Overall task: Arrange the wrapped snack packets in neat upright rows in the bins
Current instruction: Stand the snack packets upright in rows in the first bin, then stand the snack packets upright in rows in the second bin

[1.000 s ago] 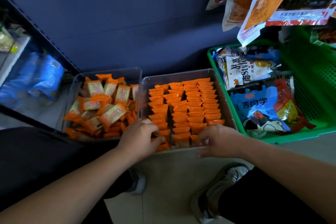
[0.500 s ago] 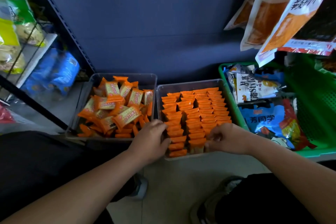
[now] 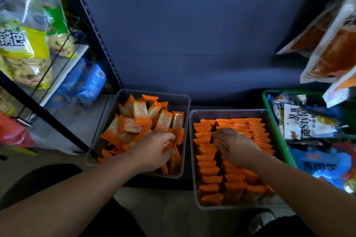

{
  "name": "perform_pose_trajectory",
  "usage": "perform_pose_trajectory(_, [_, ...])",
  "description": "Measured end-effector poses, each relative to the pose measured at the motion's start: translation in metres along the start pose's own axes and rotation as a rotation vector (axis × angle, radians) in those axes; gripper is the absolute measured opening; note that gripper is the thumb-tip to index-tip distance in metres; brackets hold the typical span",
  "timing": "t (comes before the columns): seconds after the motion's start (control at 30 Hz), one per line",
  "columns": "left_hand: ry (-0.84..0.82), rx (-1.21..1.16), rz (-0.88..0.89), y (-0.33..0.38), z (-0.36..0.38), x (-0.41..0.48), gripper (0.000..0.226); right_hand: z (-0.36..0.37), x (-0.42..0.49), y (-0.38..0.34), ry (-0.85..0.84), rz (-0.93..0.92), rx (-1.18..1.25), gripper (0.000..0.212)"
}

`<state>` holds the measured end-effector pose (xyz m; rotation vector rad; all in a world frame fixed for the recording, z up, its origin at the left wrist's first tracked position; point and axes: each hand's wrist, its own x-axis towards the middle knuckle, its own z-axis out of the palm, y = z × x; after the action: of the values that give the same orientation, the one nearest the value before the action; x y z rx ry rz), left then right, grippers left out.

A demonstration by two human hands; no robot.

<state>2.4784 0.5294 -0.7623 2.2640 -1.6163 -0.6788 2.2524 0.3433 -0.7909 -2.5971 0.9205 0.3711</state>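
Note:
Two clear plastic bins sit side by side on a low shelf. The left bin (image 3: 185,102) holds a loose heap of orange and yellow snack packets (image 3: 140,119). In the right bin (image 3: 229,112) orange packets (image 3: 212,169) stand upright in three tight rows. My left hand (image 3: 154,152) reaches into the near right corner of the left bin, its fingers curled round loose packets there. My right hand (image 3: 233,146) lies over the rows in the right bin, fingertips down among the packets of the middle row; whether it pinches one is hidden.
A green basket (image 3: 279,140) with large snack bags stands right of the bins. Big orange bags (image 3: 335,44) hang at the upper right. A black shelf frame (image 3: 92,25) with bagged goods stands on the left. My shoe (image 3: 262,221) is on the floor below.
My left hand has moved from the right bin's front edge into the left bin and closed on loose packets. My right hand has shifted from the front edge farther back over the rows.

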Motion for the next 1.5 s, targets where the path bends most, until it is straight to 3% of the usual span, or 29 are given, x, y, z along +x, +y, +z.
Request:
perform_pose_trajectory(0.17, [0.068,-0.039,-0.030,-0.029,-0.007,0.034,0.038,0.007,0.005,0.010,0.000,0.041,-0.143,0.052])
perform_pose_trajectory(0.33, [0.098,-0.081,0.022,-0.038,-0.009,0.047,0.021,-0.011,0.019,-0.002,-0.016,0.173,-0.121,0.053])
perform_pose_trajectory(0.47, [0.075,-0.127,0.058,-0.043,-0.005,0.033,0.011,-0.024,0.026,-0.053,0.106,0.125,-0.060,0.031])
perform_pose_trajectory(0.53, [0.034,-0.156,0.091,-0.043,0.000,0.019,0.008,-0.024,0.017,-0.084,-0.025,0.104,0.045,0.025])
perform_pose_trajectory(0.6, [-0.005,-0.144,0.109,-0.045,0.006,0.007,0.008,-0.014,0.002,-0.106,-0.191,0.124,0.071,0.035])
perform_pose_trajectory(0.8, [-0.178,-0.148,0.076,-0.043,0.024,-0.023,0.020,0.008,-0.041,-0.116,-0.331,0.013,-0.022,0.063])
perform_pose_trajectory(0.9, [-0.152,-0.045,0.106,-0.051,0.029,-0.036,0.033,0.020,-0.057,-0.113,-0.253,-0.040,-0.095,0.074])
perform_pose_trajectory(1.0, [-0.078,0.082,0.098,-0.063,0.026,-0.046,0.031,0.031,-0.069,-0.106,-0.107,-0.026,-0.066,0.079])
perform_pose_trajectory(1.13, [-0.039,-0.012,0.090,-0.067,0.026,-0.055,0.026,0.027,-0.065,-0.099,0.007,0.020,-0.069,0.084])
perform_pose_trajectory(1.33, [-0.060,-0.016,0.075,-0.054,0.028,-0.062,0.028,0.013,-0.052,-0.091,0.021,0.005,-0.183,0.081])
perform_pose_trajectory(1.5, [-0.115,-0.043,0.094,-0.034,0.043,-0.075,0.029,0.003,-0.043,-0.093,-0.081,0.022,-0.093,0.078])
